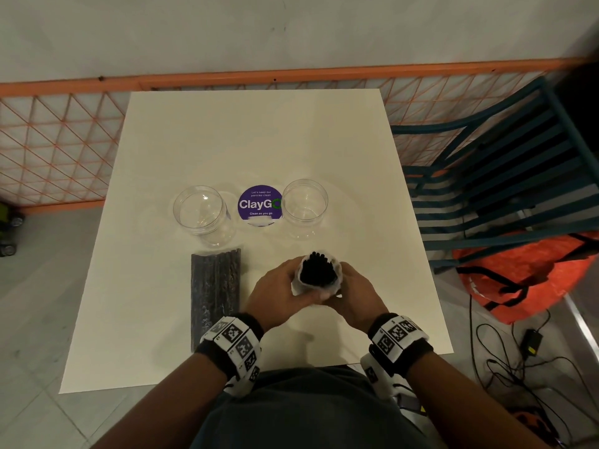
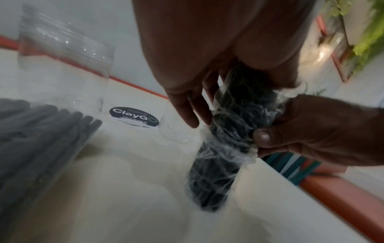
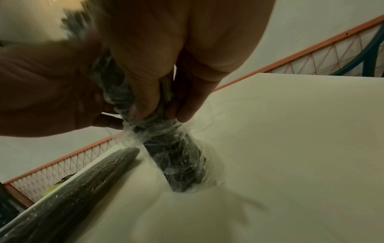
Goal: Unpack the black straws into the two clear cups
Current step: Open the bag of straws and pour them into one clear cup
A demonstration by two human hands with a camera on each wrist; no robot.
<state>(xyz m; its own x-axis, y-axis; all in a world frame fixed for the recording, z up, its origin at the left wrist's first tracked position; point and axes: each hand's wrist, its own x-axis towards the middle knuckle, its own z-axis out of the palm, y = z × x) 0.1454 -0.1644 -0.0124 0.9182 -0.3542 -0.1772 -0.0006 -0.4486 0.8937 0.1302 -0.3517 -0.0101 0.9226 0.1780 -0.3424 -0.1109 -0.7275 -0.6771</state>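
left hand [image 1: 279, 291] grips straw pack [image 1: 319, 273]; right hand [image 1: 351, 294] pinches wrap

A bundle of thin black plastic straws [image 1: 317, 270], sheathed in crinkled clear plastic wrap [image 2: 226, 148], stands upright with its lower end on the white table, at 6 o'clock from the right-hand cup; the wrap is open at the top, exposing the straw ends. A second wrapped pack of black straws [image 1: 215, 296] lies flat at 9 o'clock from the upright bundle, its far end near the left-hand cup. Two wide clear plastic cups, left [image 1: 202, 212] and right [image 1: 304, 205], stand upright and empty, well apart, side by side.
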